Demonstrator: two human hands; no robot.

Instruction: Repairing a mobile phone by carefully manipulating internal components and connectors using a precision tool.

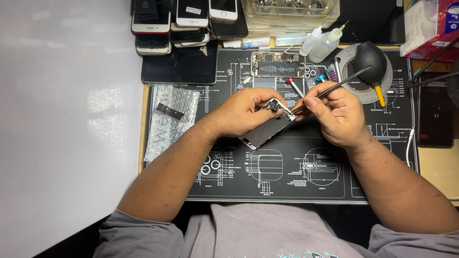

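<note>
My left hand (244, 112) holds a detached phone screen panel (264, 132) by its upper end, tilted above the black repair mat (287, 181). My right hand (337, 114) grips a thin black tool (342, 82), perhaps tweezers or a spudger. Its tip touches the metal parts at the top of the panel, near my left fingers. An opened phone body (278, 64) with its battery and boards showing lies on the mat just beyond my hands.
Stacked phones (184, 24) and a dark tablet (180, 64) sit at the back left. A bubble-wrap sheet (172, 119) holds a small dark strip. Screwdrivers (295, 87), dropper bottles (322, 43), a black air blower (370, 59), a tape roll and a parts tray lie behind.
</note>
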